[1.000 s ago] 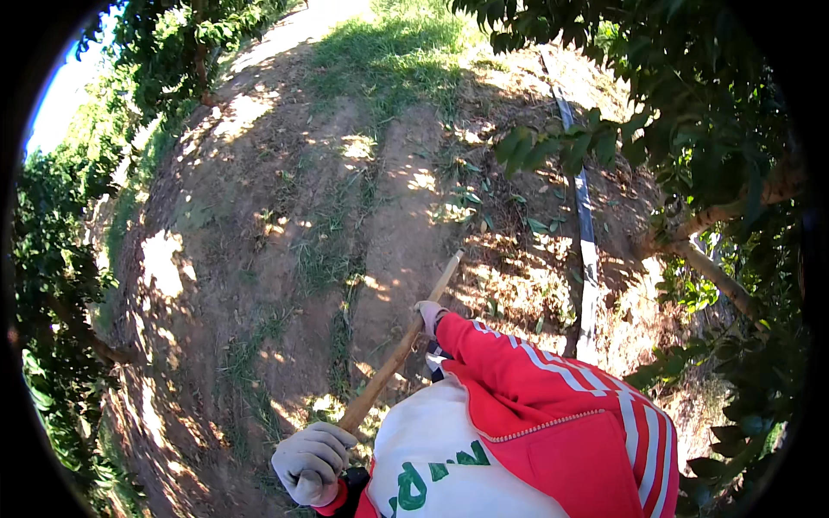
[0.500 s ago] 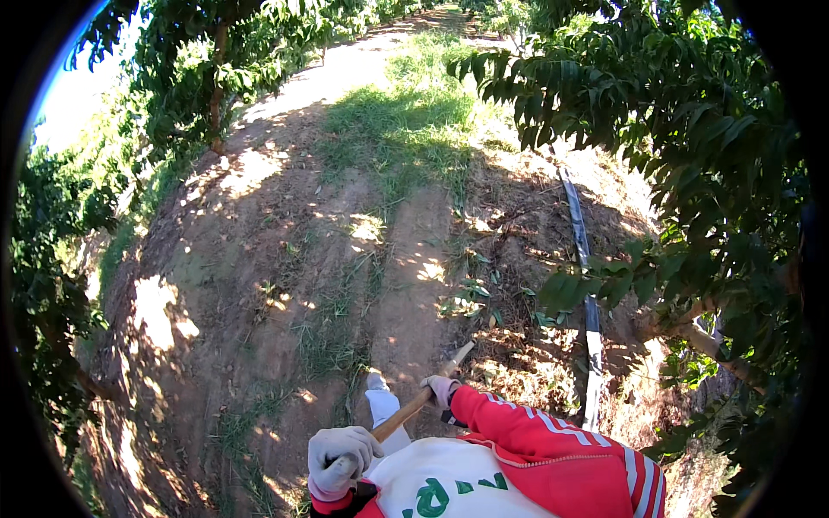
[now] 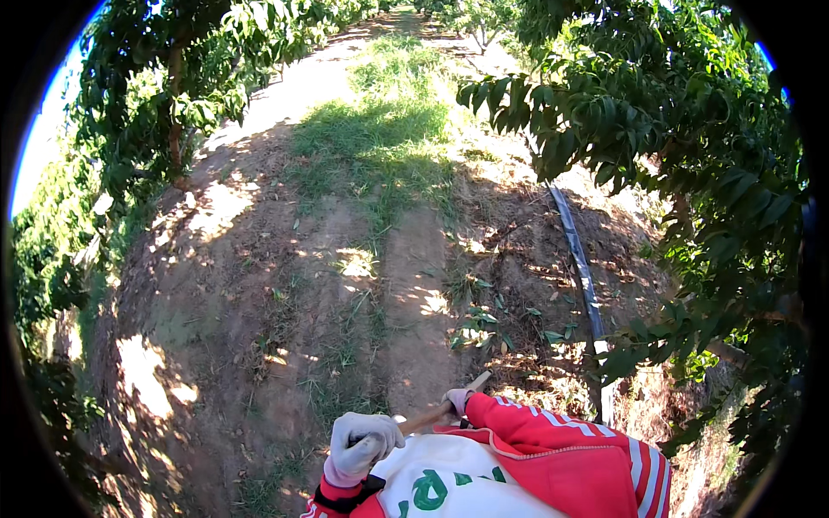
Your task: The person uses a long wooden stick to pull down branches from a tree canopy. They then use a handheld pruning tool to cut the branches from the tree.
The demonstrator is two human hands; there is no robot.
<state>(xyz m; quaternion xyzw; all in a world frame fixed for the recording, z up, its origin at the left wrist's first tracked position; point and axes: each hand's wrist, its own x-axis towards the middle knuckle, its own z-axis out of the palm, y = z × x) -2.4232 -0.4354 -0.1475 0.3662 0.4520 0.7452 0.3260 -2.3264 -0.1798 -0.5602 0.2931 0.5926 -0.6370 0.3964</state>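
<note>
A wooden handle [image 3: 423, 420], like that of a long garden tool, crosses in front of my chest. Its far end points ahead and to the right, and no tool head can be made out. My left hand [image 3: 363, 445], in a pale work glove, is wrapped round the near end of the handle. Farther along, my right hand [image 3: 458, 400], also gloved, grips it with the red sleeve [image 3: 544, 427] reaching across from the right. Both hands are close to the white shirt front [image 3: 462, 483].
A dirt path with a grass strip [image 3: 371, 155] runs ahead between leafy trees. A dark hose or flat pipe [image 3: 572, 237] lies along the right side. Low branches [image 3: 665, 129] overhang on the right; another tree [image 3: 173, 104] stands at left. Fallen leaves [image 3: 479, 328] litter the ground.
The view has shifted a little. My left hand has come slightly up and right, and both hands look closer together on the handle. The pale leg and shoe seen before are out of sight.
</note>
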